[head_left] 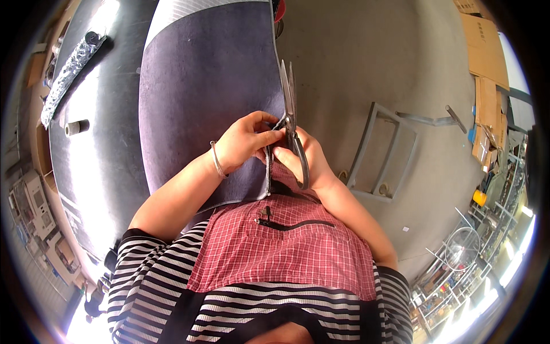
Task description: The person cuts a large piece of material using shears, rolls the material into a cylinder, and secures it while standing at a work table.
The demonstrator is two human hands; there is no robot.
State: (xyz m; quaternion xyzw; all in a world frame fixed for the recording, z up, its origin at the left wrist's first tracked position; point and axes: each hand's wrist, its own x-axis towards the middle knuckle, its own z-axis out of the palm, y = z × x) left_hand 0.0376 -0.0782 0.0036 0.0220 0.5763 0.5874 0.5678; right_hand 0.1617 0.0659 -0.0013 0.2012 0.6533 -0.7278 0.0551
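Observation:
A dark purple-grey sheet of thick fabric point(212, 86) lies along the table, its right edge hanging at the table's side. My left hand point(240, 141) pinches that edge near the front corner between thumb and fingers. Large metal scissors point(289, 100) with dark handles are in my right hand point(310, 163), close beside the left. Their blades point away from me, slightly apart at the tips, along the outside of the fabric's edge. Both hands' fingertips come close together at the edge. Whether the right fingers also touch the fabric, I cannot tell.
A black table point(117, 114) stretches along the left, with a foil-like wrapped roll point(71, 74) and a small cylinder point(74, 128) on it. A grey metal frame on casters point(366, 137) stands on the floor at right. Cardboard point(484, 51) and a fan point(463, 248) are farther right.

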